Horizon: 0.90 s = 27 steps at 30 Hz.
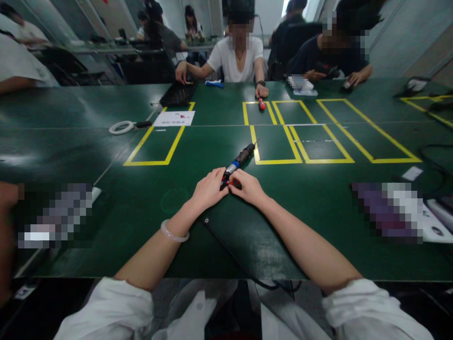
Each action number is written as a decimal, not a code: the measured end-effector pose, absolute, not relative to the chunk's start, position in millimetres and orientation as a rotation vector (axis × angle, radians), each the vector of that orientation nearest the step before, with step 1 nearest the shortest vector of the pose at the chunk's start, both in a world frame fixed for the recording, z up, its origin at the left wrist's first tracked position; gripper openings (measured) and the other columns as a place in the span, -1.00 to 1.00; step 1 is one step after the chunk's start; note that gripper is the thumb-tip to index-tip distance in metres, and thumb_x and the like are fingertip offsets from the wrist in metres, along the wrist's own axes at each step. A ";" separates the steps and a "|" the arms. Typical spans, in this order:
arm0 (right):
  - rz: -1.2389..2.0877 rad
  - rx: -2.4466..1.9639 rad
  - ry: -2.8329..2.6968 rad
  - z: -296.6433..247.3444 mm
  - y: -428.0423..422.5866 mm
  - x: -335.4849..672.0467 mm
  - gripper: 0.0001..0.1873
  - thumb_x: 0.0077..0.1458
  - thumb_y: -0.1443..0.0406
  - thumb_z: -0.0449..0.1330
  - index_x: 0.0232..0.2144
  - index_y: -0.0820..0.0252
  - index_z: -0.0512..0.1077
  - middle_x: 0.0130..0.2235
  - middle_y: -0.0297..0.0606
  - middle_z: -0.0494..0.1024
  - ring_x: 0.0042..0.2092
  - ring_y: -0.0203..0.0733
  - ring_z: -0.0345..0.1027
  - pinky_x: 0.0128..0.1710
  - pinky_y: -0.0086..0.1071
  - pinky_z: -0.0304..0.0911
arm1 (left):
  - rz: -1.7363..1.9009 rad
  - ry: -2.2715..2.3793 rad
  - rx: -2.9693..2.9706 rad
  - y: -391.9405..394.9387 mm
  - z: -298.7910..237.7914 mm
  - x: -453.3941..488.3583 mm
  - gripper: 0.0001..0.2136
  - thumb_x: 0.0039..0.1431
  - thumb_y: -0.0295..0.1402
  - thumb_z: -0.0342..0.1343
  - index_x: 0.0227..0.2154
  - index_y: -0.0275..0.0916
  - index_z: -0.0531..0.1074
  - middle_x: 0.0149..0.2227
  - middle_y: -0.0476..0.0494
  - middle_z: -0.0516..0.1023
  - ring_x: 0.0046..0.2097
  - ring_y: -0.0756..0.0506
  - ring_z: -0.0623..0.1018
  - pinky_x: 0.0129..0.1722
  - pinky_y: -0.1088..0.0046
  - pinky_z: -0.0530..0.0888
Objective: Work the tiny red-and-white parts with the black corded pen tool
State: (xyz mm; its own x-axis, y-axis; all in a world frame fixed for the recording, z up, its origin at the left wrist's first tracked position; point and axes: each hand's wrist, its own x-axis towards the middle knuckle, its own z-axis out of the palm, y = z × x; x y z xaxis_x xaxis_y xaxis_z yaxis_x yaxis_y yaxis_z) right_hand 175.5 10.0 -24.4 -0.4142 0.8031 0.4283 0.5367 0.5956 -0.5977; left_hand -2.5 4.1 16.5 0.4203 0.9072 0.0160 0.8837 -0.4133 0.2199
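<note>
The fingers of the left hand [210, 190] close around the rear of a slim, corded-looking tool [240, 157], while the right hand [249, 186] pinches a small red part [231, 182] between thumb and forefinger, right beside them. From the fingers the tool slants away and rightward, its thin bit reaching a yellow tape outline [278, 162] on the green table [198, 146]. Nearer the body than the fingers, a black cable [226, 247] trails. Far left beyond them lie a white sheet [174, 118] and a coiled white cord [121, 128].
</note>
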 end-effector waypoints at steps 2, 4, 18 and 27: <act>0.446 -1.059 -2.153 -24.8 10.2 174.7 -0.97 0.15 0.31 0.15 -0.32 0.14 0.35 -0.22 -0.25 0.43 -0.20 -0.18 0.31 -0.22 -0.38 0.19 | 0.203 1.579 2.501 3.7 17.2 -2.5 -0.44 0.21 -0.27 -0.02 0.26 -0.24 0.07 0.25 -0.31 0.26 0.20 -0.26 0.37 0.08 0.19 0.42; 0.437 -1.037 -2.172 -24.5 10.5 175.7 -0.96 0.18 0.30 0.14 -0.30 0.13 0.38 -0.17 -0.23 0.44 -0.13 -0.16 0.33 -0.16 -0.36 0.21 | 0.213 1.572 2.523 3.6 16.4 -2.8 -0.43 0.20 -0.27 -0.01 0.26 -0.25 0.06 0.25 -0.32 0.25 0.19 -0.27 0.37 0.07 0.19 0.43; 0.520 -1.055 -2.138 -26.9 13.3 177.5 -0.88 0.16 0.40 0.08 -0.26 0.12 0.36 -0.26 -0.28 0.44 -0.26 -0.22 0.29 -0.23 -0.40 0.17 | 0.285 1.582 2.549 5.0 8.8 -3.8 -0.43 0.24 -0.09 0.01 0.23 -0.24 0.11 0.21 -0.33 0.29 0.15 -0.27 0.40 0.03 0.21 0.41; 0.652 -1.098 -2.042 -34.0 17.8 179.8 -0.89 0.15 0.32 0.12 -0.23 0.12 0.31 -0.38 -0.38 0.39 -0.38 -0.27 0.26 -0.33 -0.43 0.12 | 0.339 1.629 2.542 2.2 9.5 -2.0 -0.50 0.28 -0.12 -0.04 0.23 -0.16 0.16 0.21 -0.22 0.32 0.03 -0.23 0.44 -0.04 0.22 0.43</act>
